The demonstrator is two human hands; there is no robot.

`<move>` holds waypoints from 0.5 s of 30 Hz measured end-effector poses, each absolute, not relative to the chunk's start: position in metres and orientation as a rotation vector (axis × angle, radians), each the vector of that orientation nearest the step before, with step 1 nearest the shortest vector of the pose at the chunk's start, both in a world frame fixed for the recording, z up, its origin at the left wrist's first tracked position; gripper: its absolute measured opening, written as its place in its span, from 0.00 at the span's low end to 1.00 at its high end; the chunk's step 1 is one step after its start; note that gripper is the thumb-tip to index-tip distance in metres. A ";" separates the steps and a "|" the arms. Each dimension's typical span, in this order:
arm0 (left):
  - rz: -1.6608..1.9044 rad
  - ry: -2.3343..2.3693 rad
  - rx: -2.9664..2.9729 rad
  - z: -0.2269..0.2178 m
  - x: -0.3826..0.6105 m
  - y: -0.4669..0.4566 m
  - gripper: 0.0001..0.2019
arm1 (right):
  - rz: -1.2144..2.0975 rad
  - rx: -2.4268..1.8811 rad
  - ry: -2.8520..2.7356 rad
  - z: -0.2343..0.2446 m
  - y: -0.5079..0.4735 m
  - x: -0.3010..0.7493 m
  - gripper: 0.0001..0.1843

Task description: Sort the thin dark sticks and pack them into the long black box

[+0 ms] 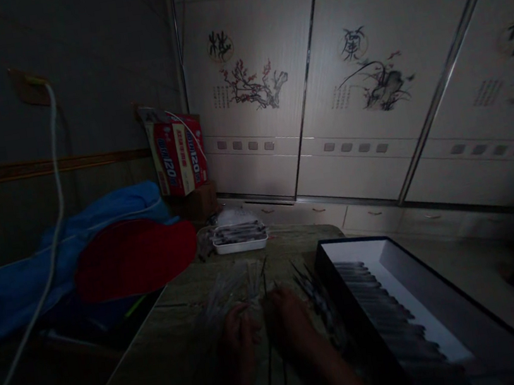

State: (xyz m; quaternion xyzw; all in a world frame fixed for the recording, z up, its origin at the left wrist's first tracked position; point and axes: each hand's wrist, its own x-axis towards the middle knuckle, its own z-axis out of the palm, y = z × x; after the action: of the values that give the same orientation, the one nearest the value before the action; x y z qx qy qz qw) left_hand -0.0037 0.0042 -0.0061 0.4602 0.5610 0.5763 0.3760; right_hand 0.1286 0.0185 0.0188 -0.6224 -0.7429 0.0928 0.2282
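The scene is very dark. My left hand (239, 334) is over the table, its fingers curled together around something too dim to name. Close beside it, my right hand (290, 316) is also closed; whatever it pinches is hidden. A thin dark stick (264, 269) rises between the hands. Left of them lies a loose heap of thin clear pieces (221, 296), perhaps plastic sleeves or tubes. Thin dark pen-like sticks (312, 286) lie to the right of my right hand. Next to those, an open dark box (435, 282) with a white inside holds a row of dark, slender pieces.
A white tray (241, 246) of dark slender pieces stands at the table's (163, 339) far end. Red and blue cloth (135, 257) lies at the left, with a white cable (57, 182) hanging above. Cartons (178, 155) stand before the wardrobe doors (245, 41).
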 end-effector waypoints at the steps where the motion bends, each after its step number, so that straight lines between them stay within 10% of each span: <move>1: 1.489 1.431 1.166 -0.006 -0.003 0.004 0.20 | 0.223 -1.731 -2.068 0.017 0.028 0.123 0.15; 15: 1.498 1.415 1.111 -0.006 -0.001 0.000 0.20 | 0.006 -1.907 -2.120 0.015 0.060 0.096 0.12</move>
State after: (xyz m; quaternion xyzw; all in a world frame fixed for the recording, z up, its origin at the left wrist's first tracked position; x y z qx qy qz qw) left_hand -0.0005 -0.0001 -0.0064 0.4371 0.5565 0.5894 0.3896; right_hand 0.0964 0.0601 0.0151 -0.6617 -0.7357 0.0020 0.1443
